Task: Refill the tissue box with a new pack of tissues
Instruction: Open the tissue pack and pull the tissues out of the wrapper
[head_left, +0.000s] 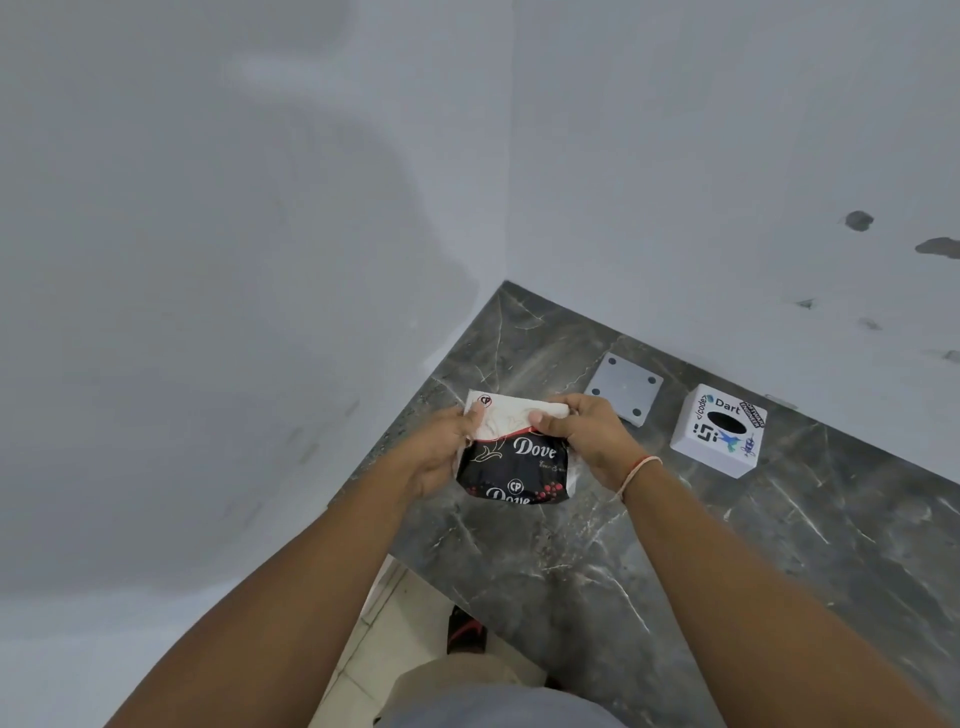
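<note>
Dark grey marble, veined in white, forms the countertop (649, 545) set into a corner of pale walls. Over its near-left part both hands hold a Dove tissue pack (519, 462) — black plastic wrap with white lettering and a white upper end. The left hand (444, 447) grips the pack's left edge, thumb on the white part; the right hand (587, 436) pinches the top right corner, fingers curled round it. Whether the wrap is torn open there is hard to tell. A thread bracelet (641, 470) circles the right wrist. To the right stands the white cube tissue box (719, 428), stickered, oval slot upward — well apart from the pack. Between them, nearer the wall, lies a flat grey square plate (626, 387) with four dark corner dots.
</note>
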